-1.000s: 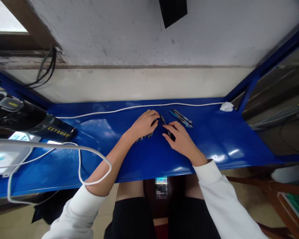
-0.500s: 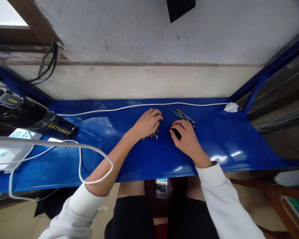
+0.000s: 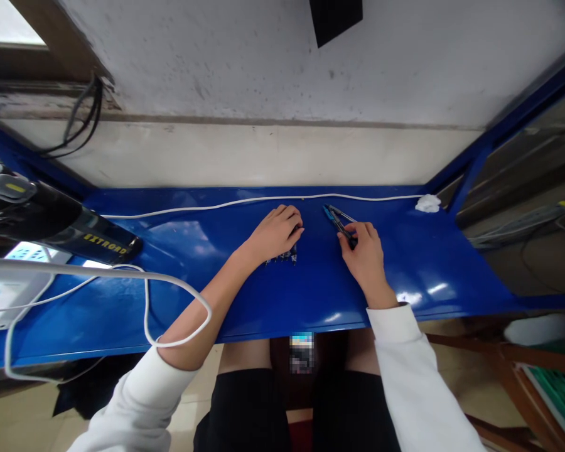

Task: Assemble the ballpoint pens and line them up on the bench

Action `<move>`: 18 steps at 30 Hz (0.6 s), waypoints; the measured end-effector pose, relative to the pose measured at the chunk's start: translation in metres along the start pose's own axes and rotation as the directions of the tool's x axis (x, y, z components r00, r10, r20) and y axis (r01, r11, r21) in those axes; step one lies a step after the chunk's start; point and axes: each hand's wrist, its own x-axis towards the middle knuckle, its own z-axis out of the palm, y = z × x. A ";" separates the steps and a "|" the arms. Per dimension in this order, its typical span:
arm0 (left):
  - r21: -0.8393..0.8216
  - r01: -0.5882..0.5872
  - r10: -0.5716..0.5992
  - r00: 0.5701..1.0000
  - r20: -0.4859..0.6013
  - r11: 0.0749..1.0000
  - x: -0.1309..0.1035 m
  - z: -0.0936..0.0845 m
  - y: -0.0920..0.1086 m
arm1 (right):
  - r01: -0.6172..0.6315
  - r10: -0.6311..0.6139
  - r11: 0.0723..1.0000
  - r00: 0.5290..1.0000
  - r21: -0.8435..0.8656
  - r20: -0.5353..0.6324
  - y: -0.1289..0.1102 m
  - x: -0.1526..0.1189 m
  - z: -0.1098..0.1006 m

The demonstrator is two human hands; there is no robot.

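Note:
My left hand [image 3: 279, 233] rests over several dark pens [image 3: 287, 256] lying side by side on the blue table [image 3: 311, 295]. Their tips poke out below my palm, and my curled fingers cover the rest. To the right, my right hand [image 3: 365, 250] has its thumb and fingers closed around the near end of a few pens [image 3: 334, 218], one with a blue end. These pens point away from me and slant to the left. How many of them are in my grip cannot be made out.
A white cable [image 3: 226, 206] runs along the back of the table to a crumpled white tissue [image 3: 427, 203]. At the left lie a black cylinder with yellow lettering [image 3: 98, 235] and a white power strip [image 3: 23, 276]. A looped white cable [image 3: 179, 344] crosses before my left forearm.
My right hand has moved right and closed on the pens there; before, its fingers were apart beside them. My left hand stays over its row of pens. The view has shifted slightly.

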 end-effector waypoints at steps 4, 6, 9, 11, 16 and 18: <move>0.013 -0.004 0.004 1.000 -0.015 1.000 0.000 0.001 -0.002 | -0.038 0.038 0.998 0.999 -0.057 -0.003 -0.001 0.000 -0.001; 0.021 -0.007 0.007 1.000 -0.023 1.000 0.000 0.001 -0.002 | -0.043 0.043 0.996 0.999 -0.083 -0.007 -0.002 -0.001 -0.001; 0.028 -0.007 0.008 0.999 -0.031 1.000 0.001 0.001 -0.001 | -0.044 0.043 0.994 0.999 -0.104 -0.008 -0.003 -0.001 -0.001; 0.034 -0.007 0.008 0.999 -0.035 0.999 0.001 0.000 -0.001 | -0.041 0.041 0.994 0.999 -0.105 -0.009 -0.002 -0.001 -0.001; 0.043 -0.004 0.006 0.999 -0.041 0.999 0.000 -0.002 0.001 | -0.029 0.027 0.998 0.998 -0.049 -0.048 0.002 -0.001 0.001; 0.048 -0.006 0.008 0.999 -0.043 0.999 0.000 -0.003 0.001 | -0.017 0.016 1.000 0.997 -0.007 -0.077 0.003 0.000 0.002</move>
